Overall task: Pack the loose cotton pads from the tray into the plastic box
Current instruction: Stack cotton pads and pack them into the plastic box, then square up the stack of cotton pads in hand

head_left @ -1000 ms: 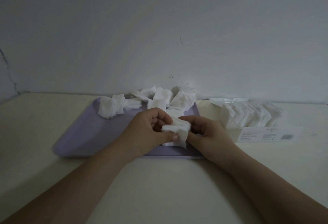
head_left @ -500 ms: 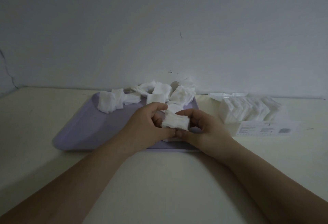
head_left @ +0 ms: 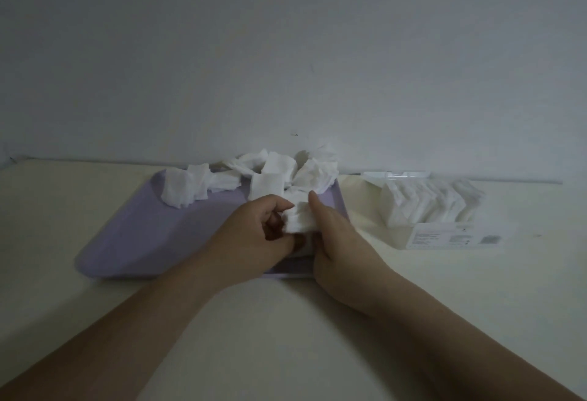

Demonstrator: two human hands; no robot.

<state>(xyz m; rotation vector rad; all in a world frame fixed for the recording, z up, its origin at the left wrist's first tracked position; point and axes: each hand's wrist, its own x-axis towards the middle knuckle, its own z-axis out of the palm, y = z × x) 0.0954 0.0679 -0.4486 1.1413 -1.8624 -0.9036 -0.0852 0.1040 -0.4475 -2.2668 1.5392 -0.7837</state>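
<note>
— What do we meet first, nearest the bottom of the frame?

— Our two bare forearms, rising from the lower corners across the pale bench [head_left: 95, 216] and meeting just below centre.

— And the hands?

— Our left hand [head_left: 254, 238] is curled, fingers folded in, gripping a small stack of cotton pads [head_left: 300, 221] from the left. Our right hand [head_left: 336, 241] closes on the same stack from the right, with one finger [head_left: 313, 198] raised straight up behind it. So both hands are closed on that one bundle, held over the near right corner of the lilac tray [head_left: 152, 232].

— Can we see how many pads are in the bundle?

— No, the picture is dim and soft there; we cannot count them.

— What lies beyond the hands?

— Along the tray's far edge, the loose pads [head_left: 276, 171] are heaped untidily, with a smaller clump [head_left: 184, 189] apart to the left. The tray's left part is bare.

— And the box?

— To the right of the tray, centre right of the frame, the clear plastic box [head_left: 444, 235] rests on the bench with a row of pads [head_left: 425, 206] standing on edge inside it. A printed label [head_left: 451, 237] faces us; its text is unreadable. Behind everything rises a plain grey wall [head_left: 286, 51].
</note>
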